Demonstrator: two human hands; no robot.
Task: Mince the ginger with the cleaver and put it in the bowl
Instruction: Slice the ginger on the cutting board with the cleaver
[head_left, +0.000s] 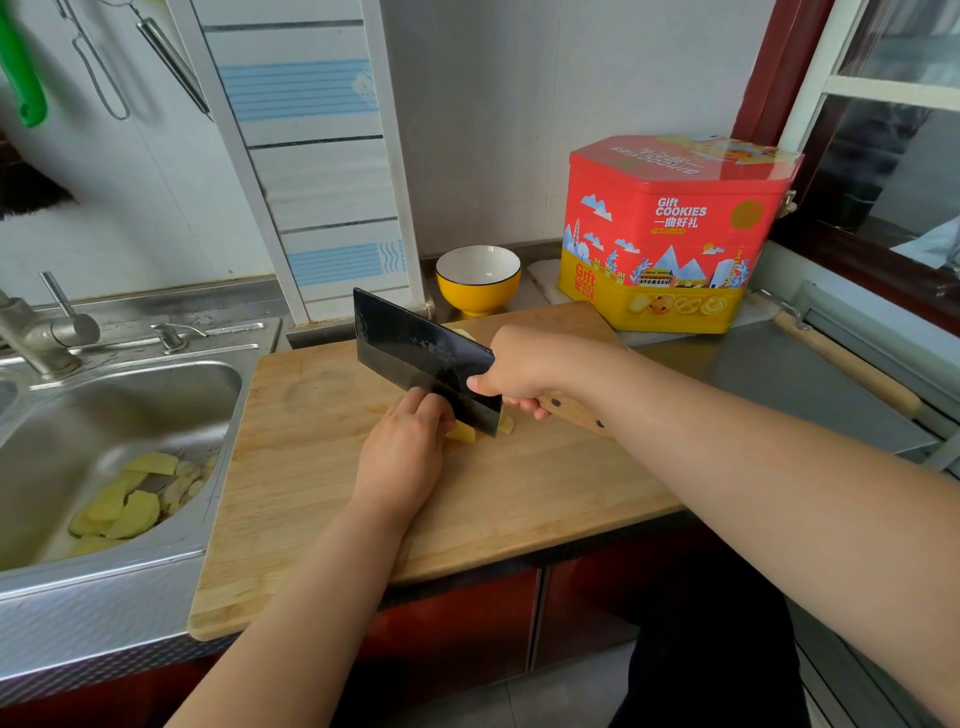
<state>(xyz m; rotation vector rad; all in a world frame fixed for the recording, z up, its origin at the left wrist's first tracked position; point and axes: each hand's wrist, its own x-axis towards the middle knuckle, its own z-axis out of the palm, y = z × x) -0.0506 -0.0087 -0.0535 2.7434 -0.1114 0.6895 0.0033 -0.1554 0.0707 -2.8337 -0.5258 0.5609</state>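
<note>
Right now we are slicing a pale yellow peeled piece of ginger (462, 432) near the middle of the light wooden chopping board (322, 499), with the dark, broad-bladed steel cleaver (423, 358) standing in it. Our right hand (524, 371) is gripping the cleaver where the blade meets its wooden handle, and our left hand (402, 457) is holding the ginger down with curled fingers, knuckles touching the flat of the blade. We are judging the ginger to be firm, fibrous and a little wet, so it is likely to slide or roll under pressure; pinning it on a flat cut face, fingertips tucked back, seems the safest hold. The cleaver looks heavy enough to do most of the work by its own weight. A cut slice is lying just beside the blade on the right. The yellow ceramic bowl with a white inside (478, 278) is waiting beyond the board's far edge, and the path to it looks open. The red and yellow cookie tin (670, 234) is standing near the bowl on the steel desk (769, 374), and yellow peelings are lying in the steel sink (104, 415) to the left.
</note>
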